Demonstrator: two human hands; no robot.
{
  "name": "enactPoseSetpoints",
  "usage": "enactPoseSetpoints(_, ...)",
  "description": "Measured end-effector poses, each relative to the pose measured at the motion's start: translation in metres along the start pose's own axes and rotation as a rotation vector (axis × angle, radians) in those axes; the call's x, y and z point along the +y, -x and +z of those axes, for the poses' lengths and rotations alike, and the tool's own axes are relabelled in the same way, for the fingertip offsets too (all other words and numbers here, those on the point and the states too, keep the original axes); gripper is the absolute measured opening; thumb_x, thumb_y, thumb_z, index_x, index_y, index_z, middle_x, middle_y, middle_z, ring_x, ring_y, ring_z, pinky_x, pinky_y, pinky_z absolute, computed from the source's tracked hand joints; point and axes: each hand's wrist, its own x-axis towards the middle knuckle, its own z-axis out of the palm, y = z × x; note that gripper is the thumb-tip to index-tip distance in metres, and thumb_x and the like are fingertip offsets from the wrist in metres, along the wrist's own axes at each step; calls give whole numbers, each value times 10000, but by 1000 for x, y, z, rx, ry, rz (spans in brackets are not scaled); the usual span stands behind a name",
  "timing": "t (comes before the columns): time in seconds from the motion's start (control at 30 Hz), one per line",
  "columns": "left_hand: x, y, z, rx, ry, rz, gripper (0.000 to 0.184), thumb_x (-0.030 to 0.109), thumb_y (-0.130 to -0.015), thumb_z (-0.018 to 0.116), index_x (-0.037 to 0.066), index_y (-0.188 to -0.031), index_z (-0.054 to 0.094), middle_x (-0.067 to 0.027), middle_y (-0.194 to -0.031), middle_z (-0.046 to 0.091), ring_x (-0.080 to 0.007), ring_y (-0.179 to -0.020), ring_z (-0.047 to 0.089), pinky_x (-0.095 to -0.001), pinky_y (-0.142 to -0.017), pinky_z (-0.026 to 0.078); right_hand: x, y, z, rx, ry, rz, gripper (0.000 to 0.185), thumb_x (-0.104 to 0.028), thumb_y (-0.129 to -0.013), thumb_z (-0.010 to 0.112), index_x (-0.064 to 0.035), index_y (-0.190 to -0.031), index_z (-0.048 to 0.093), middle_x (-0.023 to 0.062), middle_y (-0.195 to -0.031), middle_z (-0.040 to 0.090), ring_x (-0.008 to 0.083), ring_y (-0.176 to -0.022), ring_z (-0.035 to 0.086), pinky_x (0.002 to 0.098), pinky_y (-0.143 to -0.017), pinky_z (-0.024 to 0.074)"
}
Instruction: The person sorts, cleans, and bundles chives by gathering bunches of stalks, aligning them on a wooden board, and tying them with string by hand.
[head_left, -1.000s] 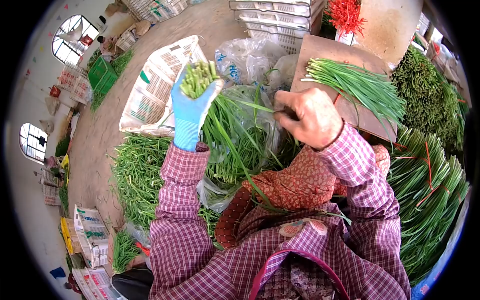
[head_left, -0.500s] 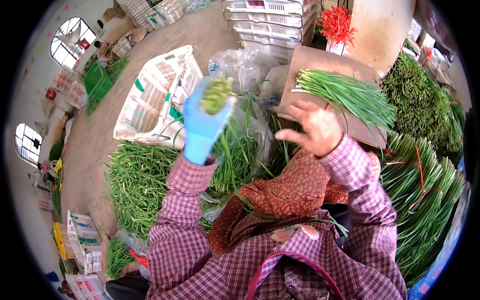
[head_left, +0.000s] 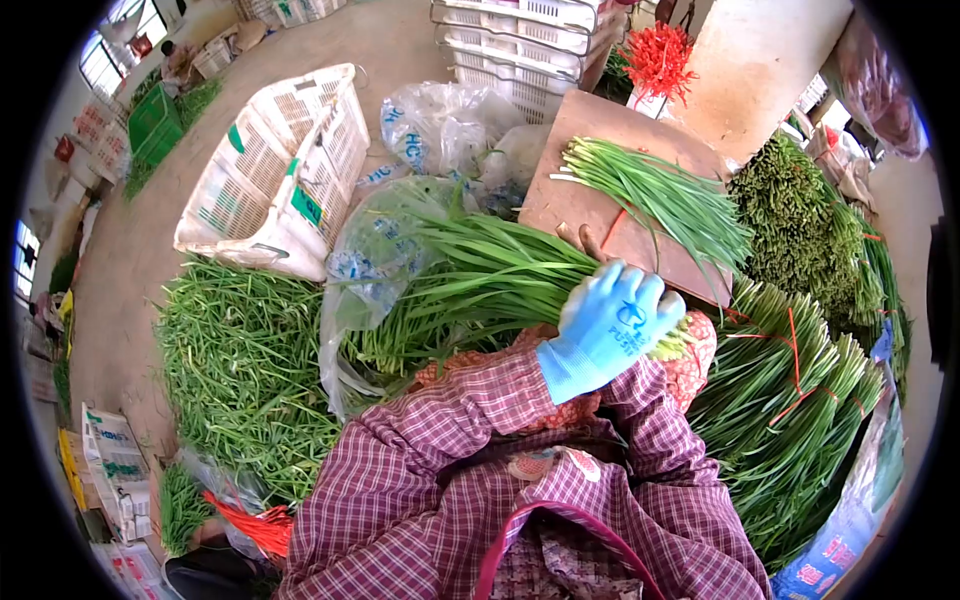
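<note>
My left hand, in a blue glove, is closed over the stem end of a bunch of garlic chives. The long green leaves point left, and the pale cut ends stick out to the right below the glove. My bare right hand lies under the same bunch. Only some of its fingertips show past the leaves, curled around the far side; the rest is hidden by the glove and the bunch. Just beyond, another bunch of chives rests on a brown board, with a red tie beside it.
A loose green pile lies at left, below a white crate. Clear plastic bags lie in the middle. Tied chive bundles are stacked at right. Stacked crates and red ties are at the back.
My gloved left hand has come down and right, with the bunch turned so its leaves point left. My right hand, spread and bare before, is now under the bunch.
</note>
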Motion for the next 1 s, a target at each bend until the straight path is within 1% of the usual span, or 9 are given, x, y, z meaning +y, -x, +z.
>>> enactPoseSetpoints(0.27, 27, 4, 6, 38, 73, 55, 135, 237, -756, 583, 144, -846, 542, -11, -768, 478, -199, -774, 536, -331, -676, 495, 19, 12, 0, -1, 132, 93, 538, -272, -789, 602, -169, -1304, 485, 91, -1267, 503, 285, -1102, 517, 359, -896, 438)
enactPoseSetpoints(0.37, 35, 29, 23, -92, 124, 79, 139, 252, -774, 585, 151, -866, 556, -6, -768, 470, -181, -772, 530, -340, -700, 485, 34, 23, -15, -20, 149, 50, 528, -242, -784, 598, -190, -1300, 497, 76, -1265, 507, 281, -1088, 524, 356, -874, 448)
enactPoseSetpoints(0.4, 41, 39, 29, -112, 181, 60, 138, 251, -776, 584, 149, -865, 555, -6, -763, 467, -177, -765, 527, -337, -705, 482, 52, 28, -17, 25, 163, -110, 568, -232, -755, 629, -185, -1304, 491, 70, -1245, 511, 290, -1085, 518, 379, -883, 447)
enactPoseSetpoints(0.47, 53, 59, 44, -146, 220, 80, 121, 249, -779, 580, 153, -848, 549, -3, -763, 469, -168, -749, 520, -326, -712, 478, 54, 36, -50, -122, 0, 28, 657, -199, -694, 707, -158, -1307, 473, 110, -1163, 526, 342, -1041, 508, 428, -885, 437)
enactPoseSetpoints(0.57, 68, 79, 52, -239, 270, 128, 78, 228, -776, 563, 170, -821, 539, 6, -770, 469, -155, -749, 509, -320, -757, 478, 42, 37, -75, -163, -177, 125, 487, -112, -722, 673, -82, -1191, 547, 145, -918, 569, 360, -893, 559, 400, -782, 482)
enactPoseSetpoints(0.67, 73, 85, 54, -221, 277, 143, 92, 216, -771, 556, 158, -840, 542, 8, -771, 468, -154, -764, 506, -318, -771, 478, 28, 34, -79, -147, -484, 154, 210, -126, -792, 653, -19, -972, 654, 136, -894, 654, 300, -843, 640, 366, -749, 506)
enactPoseSetpoints(0.8, 75, 94, 56, -206, 152, 199, 204, 202, -775, 553, 178, -971, 601, 7, -871, 536, -168, -837, 528, -311, -775, 475, -4, 26, -86, -412, -522, 257, 233, -235, -802, 693, -33, -913, 664, 118, -844, 678, 223, -780, 669, 335, -676, 520)
enactPoseSetpoints(0.93, 83, 94, 57, -593, 282, 104, 200, 210, -810, 545, 156, -977, 642, -24, -926, 606, -170, -921, 592, -333, -777, 483, -13, 31, -80, -332, -287, 101, 187, -240, -791, 692, -65, -837, 641, 105, -738, 647, 272, -666, 643, 373, -607, 505)
enactPoseSetpoints(1.0, 82, 96, 57, -709, 344, 77, 206, 221, -823, 536, 164, -985, 650, -34, -958, 626, -164, -930, 609, -336, -796, 487, -17, 33, -84, -329, -300, 89, 160, -145, -806, 678, -14, -841, 593, 126, -721, 631, 284, -661, 636, 354, -592, 489)
